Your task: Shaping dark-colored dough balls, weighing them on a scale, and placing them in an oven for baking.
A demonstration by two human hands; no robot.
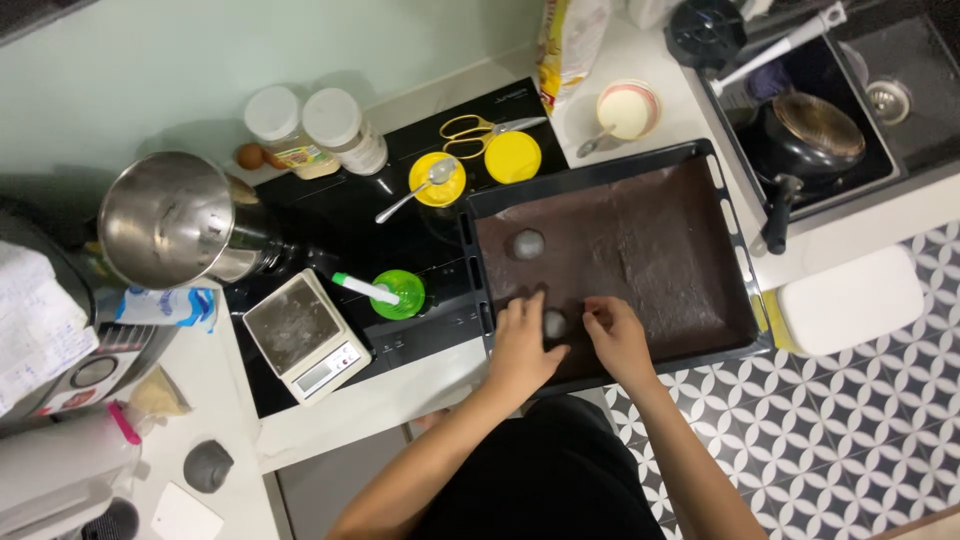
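Dough balls going onto the tray, that's the stage here. Both hands sit low on the dark rectangular metal baking tray point(735, 215), which is lined with a brown sheet. The left hand point(522, 345) and right hand point(615, 335) are cupped close around a small grey round dough ball point(553, 322), fingers curled in and touching it from either side, so it looks like it's being set down or nudged into shape. A second grey dough ball point(528, 243) already sits further up the liner, well apart from the first.

My read: next thing needed is a gentle release without squashing it, and keeping the spacing even with the other one.

Counting what's around:
- 2 dough balls on the tray, plus 1 darker grey lump of dough point(208, 465) on the counter at the near left
- 2 yellow round lids point(512, 157), one with a metal spoon on it
- 1 pair of yellow-handled scissors point(470, 135)
- 2 white-capped jars point(333, 125)
- 1 small digital kitchen scale point(300, 335)
- 1 steel mixing bowl point(170, 220)
- 1 green round lid point(400, 295) with a white-and-green tool across it
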